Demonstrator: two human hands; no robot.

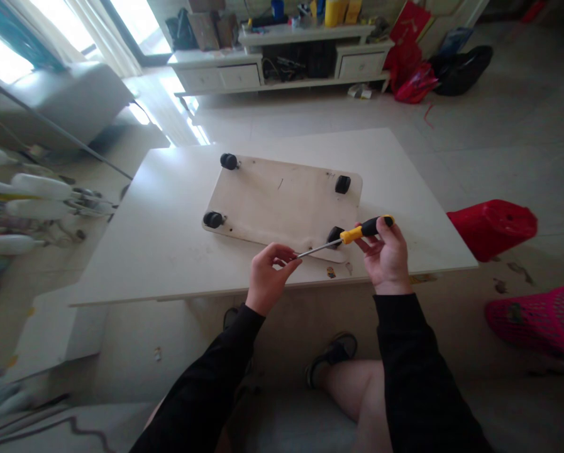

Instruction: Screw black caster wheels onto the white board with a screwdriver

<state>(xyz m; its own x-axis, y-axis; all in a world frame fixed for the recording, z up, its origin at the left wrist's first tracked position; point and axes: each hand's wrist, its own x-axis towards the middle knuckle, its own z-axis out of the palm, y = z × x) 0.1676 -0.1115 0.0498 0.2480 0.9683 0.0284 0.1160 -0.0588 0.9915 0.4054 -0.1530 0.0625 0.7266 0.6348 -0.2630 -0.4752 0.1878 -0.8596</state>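
My right hand is wrapped round the yellow and black handle of a screwdriver, whose metal shaft slants down to the left. At its tip, the fingers of my left hand are pinched together; whatever sits between them is too small to make out. Under the shaft lies a pale rectangular board with its casters facing up. Black casters stand near its corners: far left, near left, far right and near right, the last partly behind the screwdriver.
The board rests on a white table. To the right on the floor are a red bucket and a pink mesh basket. A white cabinet holding boxes and clutter stands beyond the table. White bottle-like objects are at the left.
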